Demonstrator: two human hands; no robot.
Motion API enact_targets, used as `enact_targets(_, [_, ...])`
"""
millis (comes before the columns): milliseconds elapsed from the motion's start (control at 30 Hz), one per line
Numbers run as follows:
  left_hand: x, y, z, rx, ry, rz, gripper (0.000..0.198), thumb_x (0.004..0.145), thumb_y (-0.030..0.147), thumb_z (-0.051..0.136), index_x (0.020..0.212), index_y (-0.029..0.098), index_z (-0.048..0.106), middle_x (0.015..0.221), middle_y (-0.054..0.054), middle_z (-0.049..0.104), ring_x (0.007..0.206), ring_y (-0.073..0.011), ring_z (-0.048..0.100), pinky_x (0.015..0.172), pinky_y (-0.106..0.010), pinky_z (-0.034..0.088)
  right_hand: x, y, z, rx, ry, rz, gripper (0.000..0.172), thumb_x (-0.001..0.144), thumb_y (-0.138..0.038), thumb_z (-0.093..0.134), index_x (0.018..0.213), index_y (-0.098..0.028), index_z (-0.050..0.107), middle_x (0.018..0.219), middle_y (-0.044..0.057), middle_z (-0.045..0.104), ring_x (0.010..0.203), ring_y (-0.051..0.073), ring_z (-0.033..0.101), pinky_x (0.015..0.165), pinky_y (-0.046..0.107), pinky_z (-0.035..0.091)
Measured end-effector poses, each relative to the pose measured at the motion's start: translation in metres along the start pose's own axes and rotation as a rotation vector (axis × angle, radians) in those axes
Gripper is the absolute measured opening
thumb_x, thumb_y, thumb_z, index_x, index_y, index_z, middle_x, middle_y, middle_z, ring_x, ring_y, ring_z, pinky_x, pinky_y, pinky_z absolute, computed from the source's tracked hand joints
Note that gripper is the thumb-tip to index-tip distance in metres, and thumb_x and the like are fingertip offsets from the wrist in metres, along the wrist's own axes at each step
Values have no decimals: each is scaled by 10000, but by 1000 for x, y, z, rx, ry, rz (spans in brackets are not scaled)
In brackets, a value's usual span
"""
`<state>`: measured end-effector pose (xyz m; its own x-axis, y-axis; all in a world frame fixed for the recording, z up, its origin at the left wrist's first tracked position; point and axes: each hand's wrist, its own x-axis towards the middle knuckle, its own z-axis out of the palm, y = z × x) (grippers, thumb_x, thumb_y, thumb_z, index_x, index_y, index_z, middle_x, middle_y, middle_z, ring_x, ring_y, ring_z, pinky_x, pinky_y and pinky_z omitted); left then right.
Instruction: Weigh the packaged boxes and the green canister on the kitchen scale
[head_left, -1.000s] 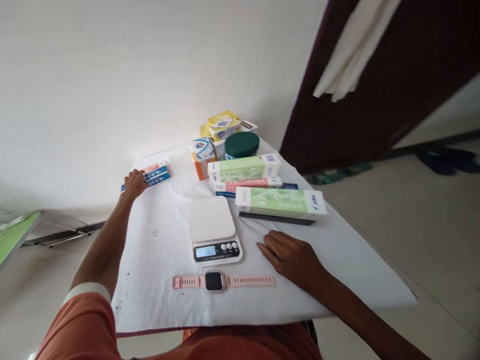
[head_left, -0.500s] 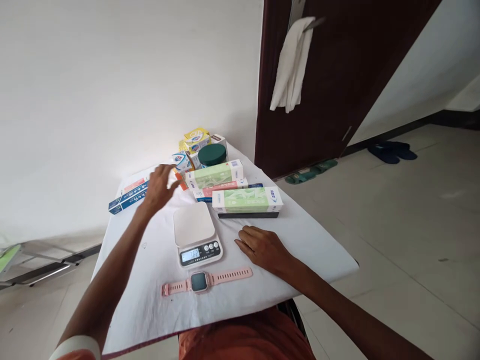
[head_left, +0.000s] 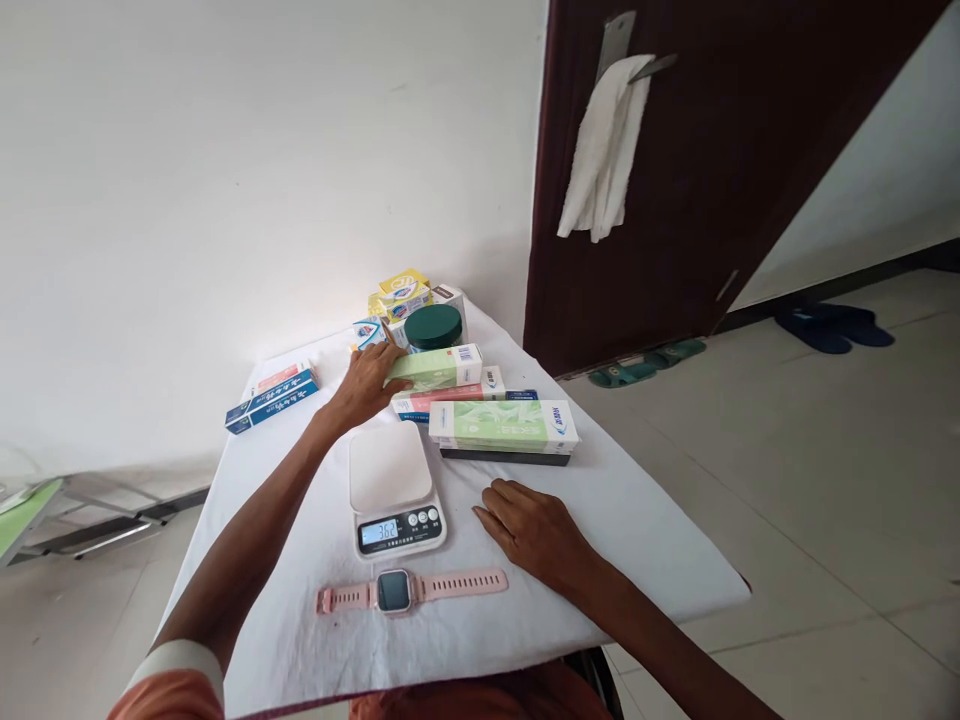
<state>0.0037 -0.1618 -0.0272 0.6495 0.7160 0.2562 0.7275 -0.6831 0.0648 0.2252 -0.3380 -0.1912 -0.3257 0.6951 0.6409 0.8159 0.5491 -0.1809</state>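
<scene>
- Near edge of the table (head_left: 637, 540): pink watch (head_left: 394, 590) lies flat. Right hand (head_left: 534, 530) rests just beyond it, palm down, fingers loosely together, holding nothing.
- Middle: scale (head_left: 394, 490), platform bare.
- Toward the far edge: left hand (head_left: 367, 385) on the green box (head_left: 442, 367), fingers draped over its end. Grasping looks to be the step, though I can't tell if the grip has closed. A lift would need a firm wrap.

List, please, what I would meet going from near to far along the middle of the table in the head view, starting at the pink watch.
pink smartwatch → digital kitchen scale → left hand → jar with dark green lid → yellow box at the far edge
</scene>
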Motion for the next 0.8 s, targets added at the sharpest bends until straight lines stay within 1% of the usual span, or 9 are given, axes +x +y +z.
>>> enact_targets(67, [-24,-5,-16,7,45,-40,287,972,362,607,1206,196,608,1145,-119,670,1085,-305,603,940,-456,441,-1,0,0,0,7,-7,302,1047,-202,484,757,-203,567,717,6,612,647,140,571,599,293,354])
enact_targets(200, [-94,-12,-53,-62,98,-164,324,973,434,605,1202,205,613,1117,-78,666,995,-255,609,877,-394,469,-1,0,0,-3,-7,-20,325,1054,-223,482,742,-201,570,707,6,609,639,134,552,608,287,354])
enact_targets(267, [-127,-14,-66,-123,80,-221,334,968,451,616,1205,216,616,1114,-58,665,948,-228,613,826,-359,478,-1,0,1,-12,-13,-30,330,1054,-226,487,736,-199,568,697,4,604,628,130,541,605,285,349])
enact_targets(333, [-152,-15,-69,-180,29,-233,341,971,467,615,1208,222,619,1106,-51,671,936,-218,621,796,-343,477,-1,-1,1,-24,-10,-40,332,1054,-233,491,733,-197,566,683,2,597,617,129,532,592,286,335])
enact_targets(433, [-171,-17,-53,-217,-69,-196,332,982,473,604,1196,221,626,1086,-57,686,959,-226,624,826,-360,469,0,-2,1,-33,-8,-40,349,1052,-241,490,711,-202,551,666,1,587,609,129,521,583,287,318])
enact_targets(533, [-171,-18,-27,-230,-115,-182,292,996,428,598,1203,223,616,1092,-59,684,980,-232,615,879,-389,456,1,-3,0,-41,-14,-42,360,1049,-236,491,692,-205,536,660,-4,577,591,123,505,583,284,314])
enact_targets(667, [-163,-18,3,-193,-115,-159,289,1011,382,582,1249,218,593,1129,-82,669,1034,-258,598,926,-436,442,3,-4,-2,-54,-6,-65,367,1049,-224,493,685,-203,525,654,-10,567,573,112,498,581,280,320])
enact_targets(733, [-161,-18,12,-147,-102,-149,284,1018,359,571,1263,217,591,1133,-91,666,1039,-271,595,929,-455,441,3,-5,-2,-56,-6,-66,373,1052,-223,493,680,-204,518,646,-13,557,573,112,502,583,279,326])
enact_targets(800, [-163,-18,14,-113,-78,-135,325,1016,334,577,1320,220,566,1177,-102,661,1081,-283,593,951,-472,444,3,-5,-2,-58,-10,-62,373,1053,-227,495,682,-203,517,644,-16,552,574,111,506,586,278,331])
